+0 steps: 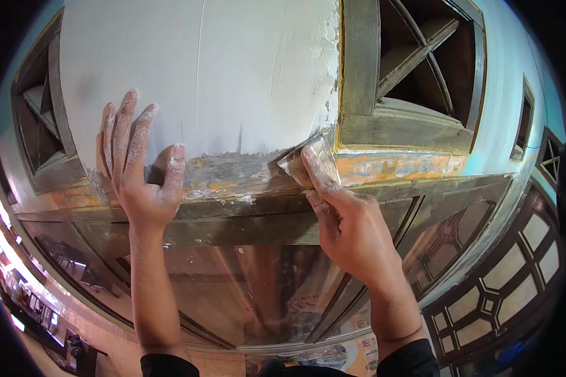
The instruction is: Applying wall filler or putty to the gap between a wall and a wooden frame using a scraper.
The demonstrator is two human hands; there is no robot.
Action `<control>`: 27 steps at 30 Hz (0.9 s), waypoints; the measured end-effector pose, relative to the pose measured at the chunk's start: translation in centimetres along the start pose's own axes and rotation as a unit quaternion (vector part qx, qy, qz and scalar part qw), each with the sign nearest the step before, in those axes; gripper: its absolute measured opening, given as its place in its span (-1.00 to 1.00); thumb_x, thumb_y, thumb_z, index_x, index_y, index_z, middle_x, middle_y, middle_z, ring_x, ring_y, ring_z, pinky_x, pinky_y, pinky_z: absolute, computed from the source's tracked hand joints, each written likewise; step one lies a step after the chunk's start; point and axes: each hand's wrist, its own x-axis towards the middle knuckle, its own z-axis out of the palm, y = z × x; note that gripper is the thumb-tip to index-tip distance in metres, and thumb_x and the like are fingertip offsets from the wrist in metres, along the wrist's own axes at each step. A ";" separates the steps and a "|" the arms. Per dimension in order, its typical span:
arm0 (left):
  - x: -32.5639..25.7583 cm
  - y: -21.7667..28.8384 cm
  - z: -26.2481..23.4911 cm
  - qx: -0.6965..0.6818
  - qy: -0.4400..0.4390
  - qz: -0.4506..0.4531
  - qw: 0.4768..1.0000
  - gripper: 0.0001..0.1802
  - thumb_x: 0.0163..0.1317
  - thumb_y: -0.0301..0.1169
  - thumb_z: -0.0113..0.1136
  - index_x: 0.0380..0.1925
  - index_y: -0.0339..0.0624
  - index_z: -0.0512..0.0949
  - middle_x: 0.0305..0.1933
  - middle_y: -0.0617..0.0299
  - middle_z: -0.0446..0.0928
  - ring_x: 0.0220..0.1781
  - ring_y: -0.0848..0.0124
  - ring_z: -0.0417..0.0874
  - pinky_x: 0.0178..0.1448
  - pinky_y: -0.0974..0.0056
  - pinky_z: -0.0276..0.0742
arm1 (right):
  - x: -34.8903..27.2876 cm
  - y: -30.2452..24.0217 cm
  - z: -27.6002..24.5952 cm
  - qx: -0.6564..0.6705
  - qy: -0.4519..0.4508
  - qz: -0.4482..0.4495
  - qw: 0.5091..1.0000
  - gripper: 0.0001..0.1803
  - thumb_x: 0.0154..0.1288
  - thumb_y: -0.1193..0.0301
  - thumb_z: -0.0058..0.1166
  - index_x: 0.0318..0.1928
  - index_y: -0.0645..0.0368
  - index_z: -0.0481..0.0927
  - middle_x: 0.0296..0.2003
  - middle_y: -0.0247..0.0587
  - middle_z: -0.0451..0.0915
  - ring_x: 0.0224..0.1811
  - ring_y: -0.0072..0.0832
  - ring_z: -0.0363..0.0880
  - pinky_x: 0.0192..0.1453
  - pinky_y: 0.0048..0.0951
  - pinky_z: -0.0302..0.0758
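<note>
My right hand (pixel 352 223) grips a flat metal putty knife (pixel 321 154), thumb pressed along its blade. The blade lies against the lower edge of the white plastered wall (pixel 233 75), beside the corner of a wooden vent frame. To the left, my left hand (pixel 138 163) rests on the same wall with its fingers spread and nothing in it. White dust coats the fingers of both hands. Between the hands runs a rough strip (pixel 226 173) of grey and orange patches with white smears of filler, just above a dark wooden beam (pixel 251 213).
A wooden vent frame with crossed slats (pixel 421 56) is at the upper right, another (pixel 41 119) at the far left. Glass panes (pixel 226 276) in wooden frames stand below the beam. A patterned wooden grille (pixel 497 283) is at the lower right; tiled floor (pixel 113 345) shows far below.
</note>
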 end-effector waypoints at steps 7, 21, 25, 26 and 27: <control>-0.1 -0.1 0.0 -0.005 0.000 0.000 1.000 -0.42 0.20 -0.26 0.33 0.24 -0.22 0.66 0.52 0.04 0.51 0.64 -0.10 0.34 0.68 -0.16 0.06 | 0.0 1.3 0.4 0.024 0.032 -0.050 0.998 -0.75 0.47 0.41 0.18 0.09 0.12 0.73 -0.43 0.20 0.66 -0.37 0.24 0.65 -0.29 0.13 0.57; 0.0 0.0 -0.4 -0.001 -0.005 -0.009 1.000 -0.44 0.21 -0.26 0.33 0.22 -0.21 0.66 0.52 0.04 0.52 0.64 -0.09 0.33 0.68 -0.16 0.04 | -0.2 0.3 0.4 -0.048 0.022 -0.020 0.998 -0.59 0.49 0.39 0.14 0.30 -0.01 0.62 -0.43 0.15 0.69 -0.38 0.22 0.67 -0.27 0.16 0.60; 0.1 0.4 -0.1 0.002 -0.005 -0.007 1.000 -0.44 0.21 -0.28 0.33 0.23 -0.20 0.66 0.52 0.03 0.51 0.65 -0.09 0.33 0.68 -0.16 0.04 | -0.4 1.4 0.4 -0.027 0.035 -0.028 0.999 -0.71 0.48 0.38 0.15 0.14 0.06 0.70 -0.43 0.15 0.68 -0.38 0.24 0.66 -0.27 0.14 0.60; 0.0 0.3 -0.1 0.002 -0.007 -0.008 1.000 -0.44 0.21 -0.28 0.33 0.23 -0.20 0.66 0.52 0.03 0.51 0.65 -0.09 0.33 0.68 -0.16 0.04 | -0.2 1.0 0.2 -0.035 0.024 -0.014 0.999 -0.73 0.47 0.39 0.15 0.12 0.07 0.72 -0.42 0.15 0.69 -0.37 0.23 0.66 -0.26 0.13 0.60; -0.1 0.1 -0.1 0.000 -0.004 -0.007 1.000 -0.44 0.21 -0.28 0.33 0.23 -0.21 0.66 0.51 0.02 0.51 0.64 -0.09 0.33 0.68 -0.17 0.05 | 0.0 0.7 0.0 -0.043 0.012 -0.001 0.999 -0.74 0.47 0.39 0.16 0.09 0.08 0.73 -0.41 0.15 0.69 -0.36 0.23 0.67 -0.26 0.12 0.61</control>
